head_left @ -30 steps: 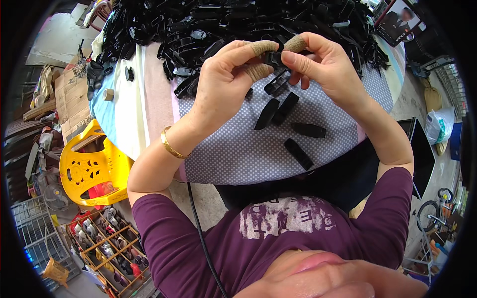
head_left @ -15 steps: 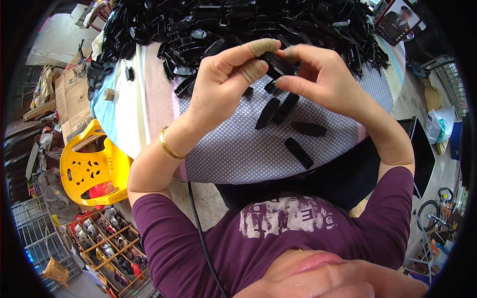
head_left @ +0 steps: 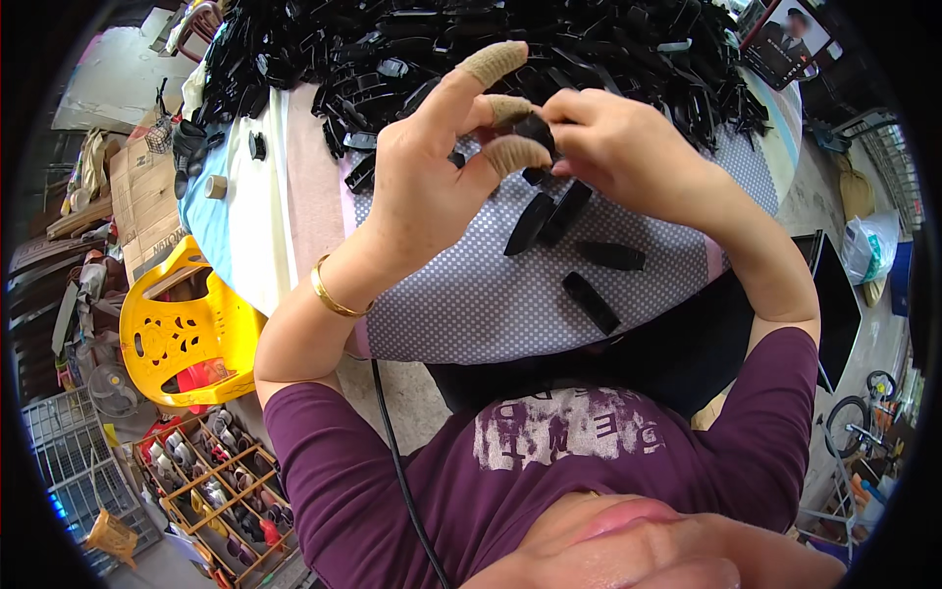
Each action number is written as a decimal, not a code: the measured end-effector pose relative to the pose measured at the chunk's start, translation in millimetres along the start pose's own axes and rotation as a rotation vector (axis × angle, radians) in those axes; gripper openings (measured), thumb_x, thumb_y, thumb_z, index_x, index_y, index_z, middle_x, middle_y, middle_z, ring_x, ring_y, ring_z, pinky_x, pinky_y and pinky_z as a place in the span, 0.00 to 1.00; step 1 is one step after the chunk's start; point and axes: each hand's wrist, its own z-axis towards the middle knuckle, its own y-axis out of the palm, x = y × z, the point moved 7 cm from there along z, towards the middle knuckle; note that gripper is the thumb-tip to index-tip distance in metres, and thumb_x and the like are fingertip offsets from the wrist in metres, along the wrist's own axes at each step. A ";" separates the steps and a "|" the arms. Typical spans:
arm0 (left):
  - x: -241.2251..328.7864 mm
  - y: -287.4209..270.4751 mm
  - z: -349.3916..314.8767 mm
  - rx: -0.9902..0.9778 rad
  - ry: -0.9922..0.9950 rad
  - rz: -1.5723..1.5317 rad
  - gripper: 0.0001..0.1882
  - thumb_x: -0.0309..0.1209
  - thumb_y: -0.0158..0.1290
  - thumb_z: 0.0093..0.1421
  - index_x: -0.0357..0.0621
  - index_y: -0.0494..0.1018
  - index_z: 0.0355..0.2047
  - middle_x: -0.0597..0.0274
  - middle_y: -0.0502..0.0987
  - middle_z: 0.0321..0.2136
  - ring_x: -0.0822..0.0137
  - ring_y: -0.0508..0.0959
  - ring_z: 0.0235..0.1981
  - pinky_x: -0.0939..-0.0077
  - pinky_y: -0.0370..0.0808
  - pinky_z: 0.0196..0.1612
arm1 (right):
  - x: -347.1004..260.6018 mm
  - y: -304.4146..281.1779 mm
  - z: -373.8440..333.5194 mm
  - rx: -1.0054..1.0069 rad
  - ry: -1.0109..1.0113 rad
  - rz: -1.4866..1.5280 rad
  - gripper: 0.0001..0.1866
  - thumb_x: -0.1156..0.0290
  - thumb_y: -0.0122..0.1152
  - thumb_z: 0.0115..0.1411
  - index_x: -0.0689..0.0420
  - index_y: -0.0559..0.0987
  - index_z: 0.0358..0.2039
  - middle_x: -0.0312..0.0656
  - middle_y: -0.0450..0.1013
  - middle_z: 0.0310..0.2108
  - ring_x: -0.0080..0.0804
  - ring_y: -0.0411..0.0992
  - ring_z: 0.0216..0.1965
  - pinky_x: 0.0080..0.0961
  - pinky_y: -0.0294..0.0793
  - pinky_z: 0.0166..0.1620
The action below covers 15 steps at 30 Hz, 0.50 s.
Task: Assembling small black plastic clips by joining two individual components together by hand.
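My left hand (head_left: 417,177), with beige finger covers on thumb and fingers and a gold bangle at the wrist, pinches a glossy black plastic piece (head_left: 536,132) between thumb and a finger; its index finger is raised. At the piece's other side, the fingers of my right hand (head_left: 628,147) are closed on it. Fingers partly hide the piece, so its exact kind does not show. Below the hands, several similar elongated black pieces (head_left: 591,302) lie on the dotted grey cloth (head_left: 461,304).
A large heap of black pieces (head_left: 442,59) covers the table's far side. One black piece (head_left: 257,145) and a small beige roll (head_left: 215,187) lie at the left. A yellow plastic chair (head_left: 186,334) stands left of the table; a black cable (head_left: 388,422) hangs near me.
My left index finger has lifted away from the piece, while thumb and another finger hold it. My right hand's fingers have curled in closer around the piece, and its thumb has tucked under.
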 end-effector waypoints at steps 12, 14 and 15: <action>-1.2 37.2 -6.4 -0.371 -0.145 0.035 0.13 0.30 0.61 0.49 0.36 0.75 0.34 0.61 0.76 0.28 0.75 0.76 0.26 0.82 0.73 0.28 | 19.7 -31.7 -7.9 0.075 0.150 0.064 0.23 0.76 0.61 0.48 0.59 0.73 0.48 0.41 0.71 0.26 0.22 0.67 0.23 0.18 0.70 0.28; -9.3 28.4 3.3 -0.262 -0.194 0.027 0.11 0.28 0.57 0.53 0.37 0.75 0.36 0.61 0.76 0.28 0.73 0.76 0.27 0.82 0.73 0.30 | 29.5 -34.4 -10.5 0.118 0.312 0.273 0.24 0.77 0.60 0.50 0.58 0.72 0.50 0.36 0.71 0.30 0.16 0.66 0.26 0.13 0.69 0.30; -11.4 19.4 12.3 -0.159 -0.003 0.143 0.11 0.27 0.57 0.52 0.38 0.75 0.37 0.59 0.76 0.28 0.69 0.76 0.27 0.80 0.73 0.31 | 30.5 -37.8 -10.8 0.155 0.324 0.330 0.23 0.78 0.60 0.51 0.59 0.72 0.50 0.36 0.72 0.32 0.15 0.67 0.27 0.12 0.69 0.31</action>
